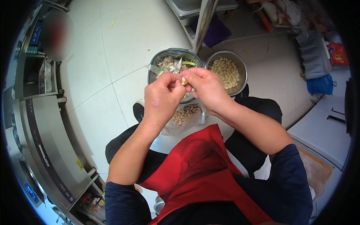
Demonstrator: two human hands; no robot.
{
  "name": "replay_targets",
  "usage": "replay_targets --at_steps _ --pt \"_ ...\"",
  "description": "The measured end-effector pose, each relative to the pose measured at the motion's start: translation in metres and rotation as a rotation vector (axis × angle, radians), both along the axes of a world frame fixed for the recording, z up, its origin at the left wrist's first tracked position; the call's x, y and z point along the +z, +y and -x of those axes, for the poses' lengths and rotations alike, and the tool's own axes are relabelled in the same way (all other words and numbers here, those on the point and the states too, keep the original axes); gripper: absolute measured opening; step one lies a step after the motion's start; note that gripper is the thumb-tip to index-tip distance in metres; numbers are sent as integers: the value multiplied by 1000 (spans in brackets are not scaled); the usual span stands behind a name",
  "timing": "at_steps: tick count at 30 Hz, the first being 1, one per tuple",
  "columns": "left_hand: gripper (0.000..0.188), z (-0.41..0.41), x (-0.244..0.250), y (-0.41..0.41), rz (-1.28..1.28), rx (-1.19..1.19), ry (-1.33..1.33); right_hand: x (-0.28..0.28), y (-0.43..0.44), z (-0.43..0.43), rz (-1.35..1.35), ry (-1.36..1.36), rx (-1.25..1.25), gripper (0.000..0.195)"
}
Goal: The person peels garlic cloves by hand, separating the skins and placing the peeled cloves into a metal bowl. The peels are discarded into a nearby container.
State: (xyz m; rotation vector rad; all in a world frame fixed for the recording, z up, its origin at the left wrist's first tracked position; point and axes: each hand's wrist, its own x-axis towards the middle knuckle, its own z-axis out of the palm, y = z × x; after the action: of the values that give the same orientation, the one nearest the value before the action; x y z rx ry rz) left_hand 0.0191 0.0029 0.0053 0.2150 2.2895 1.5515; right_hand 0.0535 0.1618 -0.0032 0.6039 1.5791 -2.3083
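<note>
Between the fingertips of my left hand (pixel 164 97) and my right hand (pixel 206 88) is a garlic clove (pixel 184 81), and both hands grip it. They meet above the near side of a dark bin (pixel 152 57) lined with a clear bag, which holds garlic skins and green scraps (pixel 171 63). To the right, a steel bowl (pixel 245 67) contains many pale peeled cloves (pixel 225 71). Below my hands, a clear plastic bag (pixel 171 130) with unpeeled-looking cloves (pixel 187 112) lies between my knees. My fingers partly cover the bin.
A metal post (pixel 204 25) rises just behind the bin and bowl, beside a shelf with stacked steel trays (pixel 182 11). Steel kitchen equipment (pixel 53 140) lines the left side. At right stands a white chest appliance (pixel 317 126). A blurred figure (pixel 56 35) appears at upper left.
</note>
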Motion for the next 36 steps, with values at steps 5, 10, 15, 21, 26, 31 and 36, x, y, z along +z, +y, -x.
replay_targets --at_steps 5,10,15,21,26,31,36 --pt "16 3 6 -2 -127 -38 -41 3 18 6 405 -149 35 28" --pt "22 5 5 -3 -184 -59 34 6 13 2 402 -142 11 26" --pt "25 3 0 0 -153 -83 45 -1 11 0 422 -100 -39 25" --pt "23 5 -6 -3 -103 -58 237 2 10 -3 458 -116 -20 22" --pt "22 -5 -1 3 -156 1 91 4 11 -11 484 -115 -3 22" --pt "22 -17 2 -3 -41 8 75 0 11 -23 492 -182 -47 24" --pt "16 -35 30 -9 -43 -328 530 -2 8 -51 502 -346 50 27"
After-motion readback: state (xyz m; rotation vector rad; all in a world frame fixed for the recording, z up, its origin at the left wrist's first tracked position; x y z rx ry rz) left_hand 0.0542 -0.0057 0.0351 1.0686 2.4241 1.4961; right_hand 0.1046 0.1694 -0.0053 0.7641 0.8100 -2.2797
